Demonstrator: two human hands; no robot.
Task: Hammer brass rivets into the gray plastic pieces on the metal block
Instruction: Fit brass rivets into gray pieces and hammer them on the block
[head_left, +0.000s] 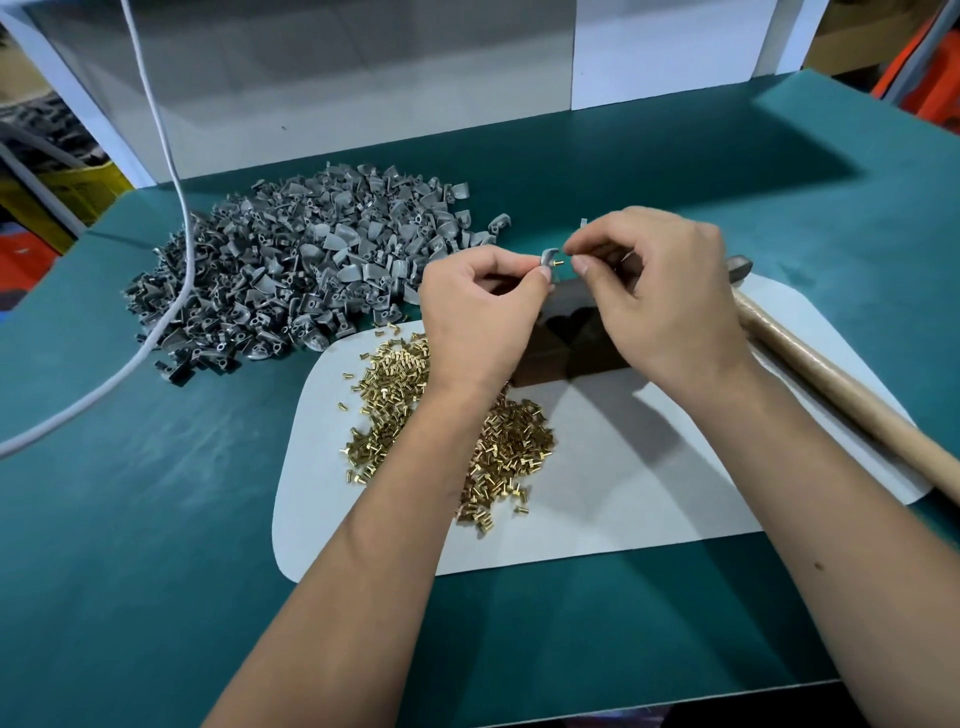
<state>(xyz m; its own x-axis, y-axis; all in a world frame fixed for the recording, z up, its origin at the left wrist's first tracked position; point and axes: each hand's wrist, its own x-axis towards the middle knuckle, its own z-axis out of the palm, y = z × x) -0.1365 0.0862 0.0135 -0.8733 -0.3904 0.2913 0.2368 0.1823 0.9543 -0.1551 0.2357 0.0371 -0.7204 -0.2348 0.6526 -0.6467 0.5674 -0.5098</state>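
Head view shows both hands raised just above the far end of the dark metal block (550, 358), meeting over it. The left hand (480, 306) pinches one gray plastic piece (548, 258) between thumb and fingertips, its other fingers curled under. The right hand (660, 291) pinches a single brass rivet (561, 263) and offers it to the piece; the rivet lies roughly level, long axis running left to right, one end at the plastic and the other toward the right fingers. Which end is the head is too small to tell, though it looks partly seated already.

Holding both parts in the air probably lets the fingers line the rivet up with its hole before the piece goes down on the block for striking. Supplies sit within short reach for that reason: the pile of brass rivets (441, 410) on the white mat (649, 499) near and left of the block, the heap of gray plastic pieces (291, 270) far left on the green table (156, 571). A wooden-handled hammer (841, 384) lies untouched along the right, head far, handle near.
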